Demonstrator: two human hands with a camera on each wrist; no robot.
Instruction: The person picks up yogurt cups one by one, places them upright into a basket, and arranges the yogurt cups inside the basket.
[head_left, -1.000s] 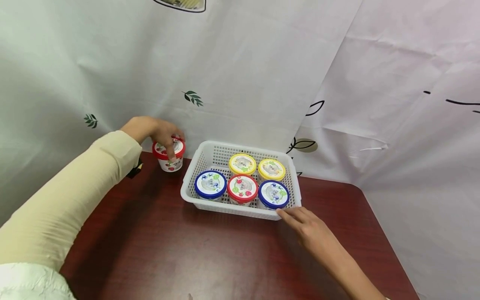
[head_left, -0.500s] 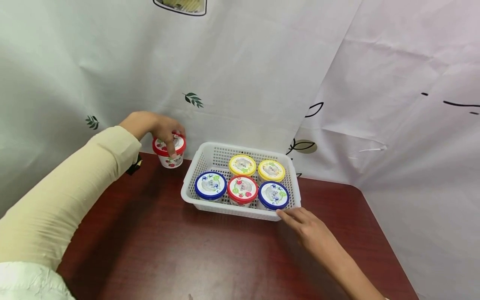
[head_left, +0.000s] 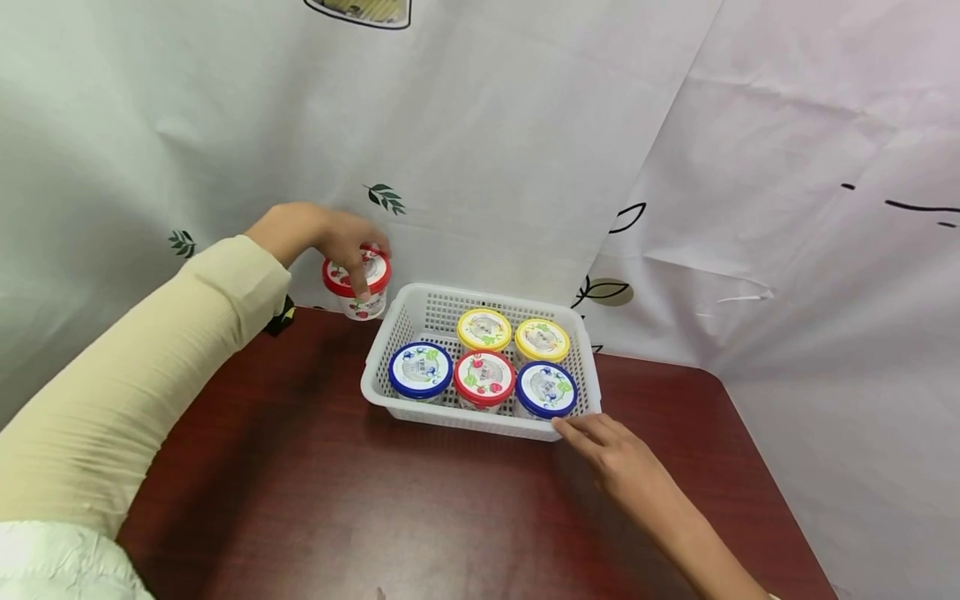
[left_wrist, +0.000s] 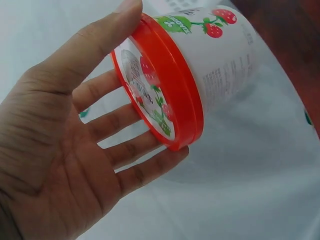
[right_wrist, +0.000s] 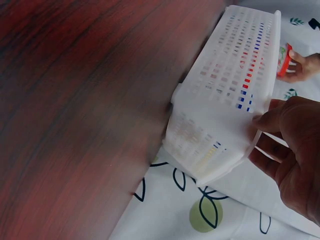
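My left hand (head_left: 330, 233) grips a white tub with a red lid (head_left: 364, 309) by its lid, off the table beside the basket's left end. Strawberry pictures cover this tub (left_wrist: 227, 65) in the left wrist view, with the thumb on one side of the lid and the fingers on the other. My right hand (head_left: 626, 462) pinches the near right corner of a white plastic basket (head_left: 465, 422). Inside the basket stand two yellow-lidded tubs (head_left: 484, 328) at the back. In front are two blue-lidded tubs (head_left: 422, 369) with one red-lidded tub (head_left: 484, 377) between them.
The basket sits on a dark red-brown wooden table (head_left: 420, 517). A white patterned cloth (head_left: 487, 167) hangs behind and at the sides. A small black and yellow object (head_left: 281, 317) shows partly behind the left sleeve.
My left hand has lifted the red-lidded tub and brought it rightward, closer to the basket. My right hand stays at the basket's corner.
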